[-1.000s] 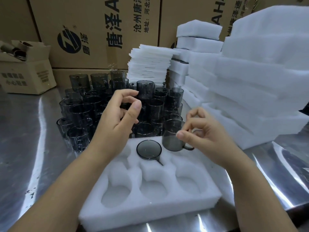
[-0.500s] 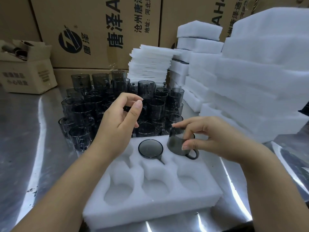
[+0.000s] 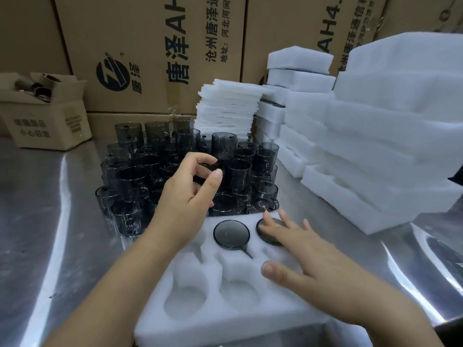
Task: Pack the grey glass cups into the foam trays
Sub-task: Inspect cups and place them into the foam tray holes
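Observation:
A white foam tray (image 3: 225,321) with round pockets lies in front of me on the steel table. One grey glass cup (image 3: 231,234) sits bottom-up in the back middle pocket. A second cup (image 3: 268,237) sits in the back right pocket, and my right hand (image 3: 308,261) presses on it with straight fingers. Behind the tray stands a dense cluster of grey cups (image 3: 140,176). My left hand (image 3: 188,196) reaches into that cluster, its thumb and forefinger pinching the rim of one cup (image 3: 209,167).
Stacks of thick foam trays (image 3: 375,151) fill the right side. A pile of thin foam sheets (image 3: 230,106) stands behind the cups. Large cardboard cartons (image 3: 150,46) line the back, and a small open box (image 3: 45,121) sits at the far left.
My right hand has set its cup down into the back right pocket and now lies flat on it. My left hand has moved forward onto a cup in the cluster.

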